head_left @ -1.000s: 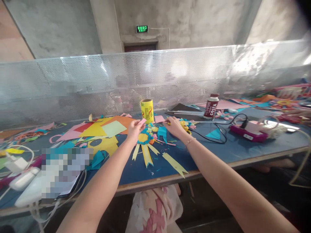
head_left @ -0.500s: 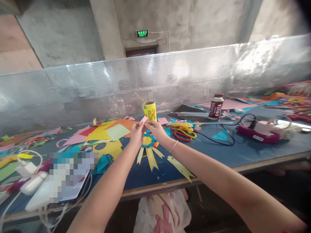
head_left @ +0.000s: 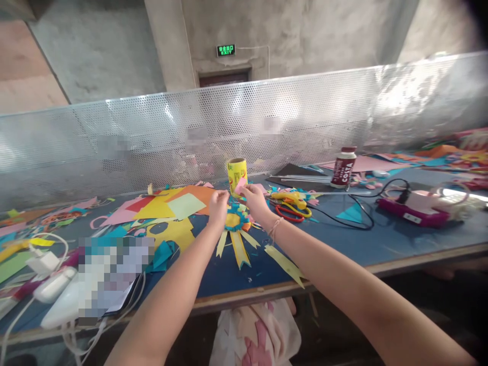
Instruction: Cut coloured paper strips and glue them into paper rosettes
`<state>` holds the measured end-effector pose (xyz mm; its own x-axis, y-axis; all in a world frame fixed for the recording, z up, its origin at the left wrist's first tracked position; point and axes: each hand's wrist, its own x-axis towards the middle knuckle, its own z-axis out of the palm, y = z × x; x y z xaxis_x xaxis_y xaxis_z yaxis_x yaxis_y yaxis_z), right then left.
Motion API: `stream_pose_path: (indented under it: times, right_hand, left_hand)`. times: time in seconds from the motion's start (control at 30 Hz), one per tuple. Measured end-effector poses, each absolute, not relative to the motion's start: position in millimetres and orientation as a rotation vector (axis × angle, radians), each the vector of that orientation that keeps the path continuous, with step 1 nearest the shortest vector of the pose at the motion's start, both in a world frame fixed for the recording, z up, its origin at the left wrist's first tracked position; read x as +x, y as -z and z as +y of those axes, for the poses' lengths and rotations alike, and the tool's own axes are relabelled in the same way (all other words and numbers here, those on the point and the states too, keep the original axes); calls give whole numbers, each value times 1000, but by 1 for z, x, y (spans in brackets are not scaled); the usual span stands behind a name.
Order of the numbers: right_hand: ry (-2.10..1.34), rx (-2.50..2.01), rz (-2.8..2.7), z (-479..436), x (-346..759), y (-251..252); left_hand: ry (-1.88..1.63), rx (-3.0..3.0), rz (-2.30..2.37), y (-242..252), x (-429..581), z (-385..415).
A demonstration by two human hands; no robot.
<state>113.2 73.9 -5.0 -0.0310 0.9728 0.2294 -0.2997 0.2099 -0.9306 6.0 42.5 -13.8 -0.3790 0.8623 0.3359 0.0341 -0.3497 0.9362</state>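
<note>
My right hand (head_left: 255, 200) pinches a small pink paper piece (head_left: 240, 186) in front of a yellow tape roll (head_left: 237, 168). My left hand (head_left: 218, 207) is a short way to the left, its fingertips drawn together; whether anything tiny is in them I cannot make out. Below and between both hands lies a paper rosette (head_left: 233, 220) with a yellow centre, a blue ruffled edge and pale yellow tails. A loose pale yellow paper strip (head_left: 284, 264) rests under my right forearm.
Red-handled scissors (head_left: 287, 212) and a yellow glue gun (head_left: 290, 197) lie to the right, before a brown bottle (head_left: 343, 168) and a purple power strip (head_left: 414, 212) with a black cord. Coloured paper sheets (head_left: 186, 206) and white chargers (head_left: 55, 284) spread leftward. A perforated metal screen (head_left: 152, 137) backs the table.
My hands have drawn apart from being together. The pink paper piece has gone rightward with my right hand, uncovering more of the rosette. The view has shifted slightly.
</note>
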Motion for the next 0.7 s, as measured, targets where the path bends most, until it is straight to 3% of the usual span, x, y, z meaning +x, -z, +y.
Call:
stream_pose_path:
  times: [0.1,0.23,0.37,0.47,0.7]
  right_hand:
    - [-1183,-845,-1179,84,134,3]
    - [-1173,-920,-1227,92,156,11]
    - [-1252,-930,-1199,91,164,15]
    - [-1280,-917,-1152,88,168,9]
    - [-1349,-975,-1215,85,176,3]
  left_hand:
    - [-1692,1474,1638,18,-15,47]
    - [-1091,1614,2032,27,-36,51]
    - [-676,1839,2127,29,-37,49]
    - [-662,1920,2127,25,-32,47]
    - [-1014,1871,1875,19,-30,48]
